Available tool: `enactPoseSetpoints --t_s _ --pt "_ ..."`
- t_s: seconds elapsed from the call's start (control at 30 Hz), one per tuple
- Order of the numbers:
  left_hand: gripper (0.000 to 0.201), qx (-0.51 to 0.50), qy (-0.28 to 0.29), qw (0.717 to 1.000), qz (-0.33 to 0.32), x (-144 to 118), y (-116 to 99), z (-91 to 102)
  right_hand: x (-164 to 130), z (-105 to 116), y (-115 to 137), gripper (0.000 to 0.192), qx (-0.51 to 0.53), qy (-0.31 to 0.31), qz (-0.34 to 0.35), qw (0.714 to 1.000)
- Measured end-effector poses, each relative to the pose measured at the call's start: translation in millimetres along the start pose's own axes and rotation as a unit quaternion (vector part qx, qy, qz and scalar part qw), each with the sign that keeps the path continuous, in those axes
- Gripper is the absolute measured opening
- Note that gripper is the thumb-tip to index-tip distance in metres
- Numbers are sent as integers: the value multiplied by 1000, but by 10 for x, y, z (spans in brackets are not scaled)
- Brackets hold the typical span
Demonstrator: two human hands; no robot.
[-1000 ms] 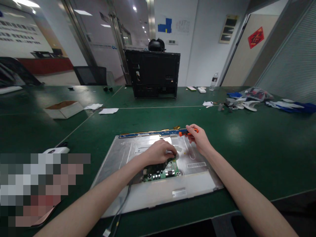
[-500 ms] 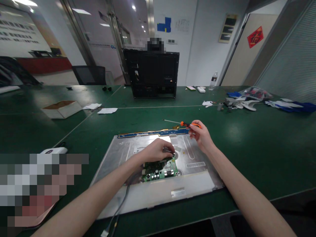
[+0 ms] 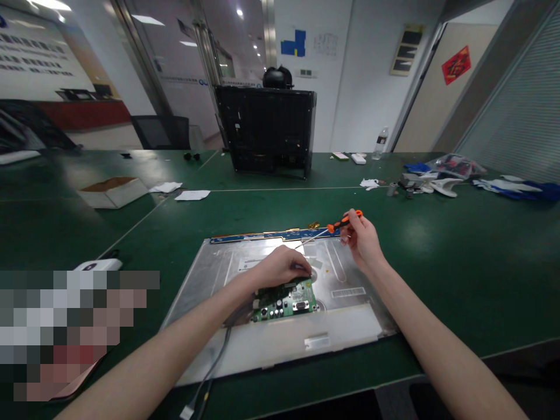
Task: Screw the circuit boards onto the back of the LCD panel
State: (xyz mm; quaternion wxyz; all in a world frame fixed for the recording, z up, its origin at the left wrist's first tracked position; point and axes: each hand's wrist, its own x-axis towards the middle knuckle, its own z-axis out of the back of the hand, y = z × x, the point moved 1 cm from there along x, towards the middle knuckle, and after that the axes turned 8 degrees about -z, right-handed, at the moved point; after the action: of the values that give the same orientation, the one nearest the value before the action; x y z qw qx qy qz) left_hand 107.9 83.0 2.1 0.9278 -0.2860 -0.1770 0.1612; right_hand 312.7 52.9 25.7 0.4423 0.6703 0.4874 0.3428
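Below left hand [image 3: 284,265] and right hand [image 3: 362,238], broad green table [image 3: 437,262], blotted out left of the left forearm [image 3: 184,344] by a pixelated patch [image 3: 65,338]. Directly under both hands, flat metal panel [image 3: 336,277], near left side partly covered by that forearm. Well beyond both hands, black monitor housing [image 3: 266,128], detail lost in darkness. Under the left hand, green circuit board [image 3: 286,308], far part shadowed and hidden. Left hand half curled, fingertips at the board's far right edge; impossible to tell whether pinching or only resting. From beneath the left forearm, gray cable [image 3: 214,364], cut off in part at the bottom. Right hand closed around the handle of an orange-and-black screwdriver [image 3: 339,224], shaft slanting down toward the left hand, tip hard to make out beside the knuckles.
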Motion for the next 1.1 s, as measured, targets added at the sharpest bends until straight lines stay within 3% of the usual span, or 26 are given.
enactPoseSetpoints --t_s 0.13,0.27,0.5,0.57,0.67,0.77,0.9,1.1 --pt "10 -2 4 1000 11 18 25 8 10 9 -1 53 -16 -28 41 999" --pt "10 -31 9 999 18 34 37 16 -75 -31 100 44 -99 -23 106 989" --pt "9 -69 5 997 41 32 31 20 -288 -395 388 28 -296 83 279 910" --pt "9 -74 4 996 50 27 26 24 -316 -464 358 28 -299 86 297 903" --pt "9 -80 6 995 55 24 20 29 -376 -454 249 27 -306 43 333 891" --pt "8 -82 6 995 48 28 20 32 -444 -382 154 28 -333 16 344 878" --pt "8 -88 4 995 40 30 29 27 -457 -348 103 30 -371 26 334 866" --pt "9 -97 1 994 40 27 38 17 -396 -359 44 30 -368 47 319 872"
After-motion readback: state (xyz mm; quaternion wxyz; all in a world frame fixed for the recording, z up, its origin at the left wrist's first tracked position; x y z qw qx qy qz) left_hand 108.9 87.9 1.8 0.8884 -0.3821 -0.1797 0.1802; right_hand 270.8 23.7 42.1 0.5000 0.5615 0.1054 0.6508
